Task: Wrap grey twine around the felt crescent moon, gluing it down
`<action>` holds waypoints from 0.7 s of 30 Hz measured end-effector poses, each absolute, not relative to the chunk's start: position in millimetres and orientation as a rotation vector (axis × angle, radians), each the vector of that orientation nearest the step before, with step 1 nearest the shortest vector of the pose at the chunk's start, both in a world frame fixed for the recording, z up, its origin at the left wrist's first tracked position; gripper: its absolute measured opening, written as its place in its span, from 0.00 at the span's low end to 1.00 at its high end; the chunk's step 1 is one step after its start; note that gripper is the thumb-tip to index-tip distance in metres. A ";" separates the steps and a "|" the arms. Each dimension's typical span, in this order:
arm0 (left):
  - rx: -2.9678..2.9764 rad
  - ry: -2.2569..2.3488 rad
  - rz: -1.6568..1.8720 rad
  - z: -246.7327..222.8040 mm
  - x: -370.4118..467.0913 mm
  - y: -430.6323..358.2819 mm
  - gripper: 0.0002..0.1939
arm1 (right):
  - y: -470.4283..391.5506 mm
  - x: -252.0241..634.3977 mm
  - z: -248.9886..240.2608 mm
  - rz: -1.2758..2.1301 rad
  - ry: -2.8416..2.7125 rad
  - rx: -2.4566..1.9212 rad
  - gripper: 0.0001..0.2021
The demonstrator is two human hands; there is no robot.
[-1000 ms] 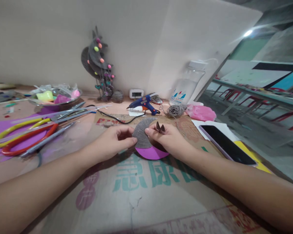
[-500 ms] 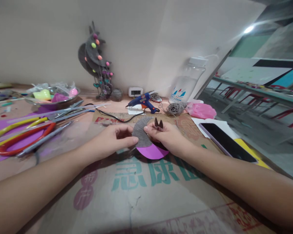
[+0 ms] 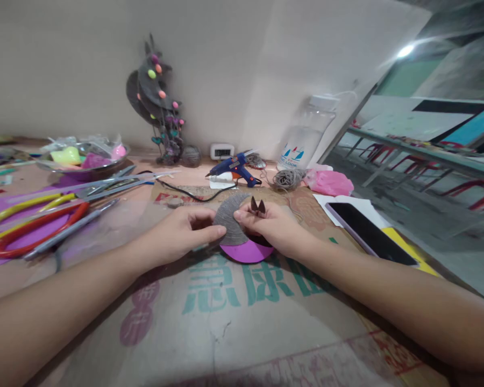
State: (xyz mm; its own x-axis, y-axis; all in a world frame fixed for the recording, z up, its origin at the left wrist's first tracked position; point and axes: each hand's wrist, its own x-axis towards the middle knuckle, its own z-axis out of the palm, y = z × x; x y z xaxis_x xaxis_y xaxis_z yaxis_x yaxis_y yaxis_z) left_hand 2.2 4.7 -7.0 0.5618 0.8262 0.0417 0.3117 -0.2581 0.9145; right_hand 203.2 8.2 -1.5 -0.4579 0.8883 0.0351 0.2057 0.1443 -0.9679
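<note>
A purple card crescent (image 3: 229,223), mostly wound with grey yarn, is held between my two hands, just above the cardboard sheet (image 3: 177,344). Its lower right end shows bare purple. My left hand (image 3: 185,228) grips its left edge, thumb on the front and the other fingers behind. From the right, my right hand (image 3: 272,223) pinches the inner edge between thumb and fingers. Two short pointed blades of small thread snips (image 3: 258,206) stick up out of that same hand; their handles are hidden in the palm.
Behind the hands lie a blue glue gun (image 3: 237,169), a loose grey yarn bundle (image 3: 289,179) and a water bottle (image 3: 304,134). Scissors (image 3: 40,244) and a metal bowl (image 3: 83,171) are left; a phone (image 3: 371,234) is right. A decorated grey moon ornament (image 3: 155,97) leans against the wall.
The whole view has shifted slightly, so everything appears a little further left. Both hands keep their hold on the crescent, with hardly any other movement.
</note>
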 end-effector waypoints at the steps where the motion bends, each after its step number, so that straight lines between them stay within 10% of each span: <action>1: 1.830 0.937 0.661 -6.9 2.1 4.5 0.13 | 8.7 203.2 -1.9 1.369 -1.768 -1.036 0.16; 21: 1.696 0.883 0.687 -11.2 3.9 5.3 0.12 | 4.1 202.7 -0.2 1.164 -1.871 -1.175 0.15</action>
State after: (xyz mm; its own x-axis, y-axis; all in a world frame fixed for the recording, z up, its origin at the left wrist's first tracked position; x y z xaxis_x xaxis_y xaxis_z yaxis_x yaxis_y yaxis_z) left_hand 3.9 5.3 -11.2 0.5618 0.8271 0.0188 0.2213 -0.1720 0.9599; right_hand 202.7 4.1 -0.2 -0.4011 0.9144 0.0555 0.3543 0.2107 -0.9111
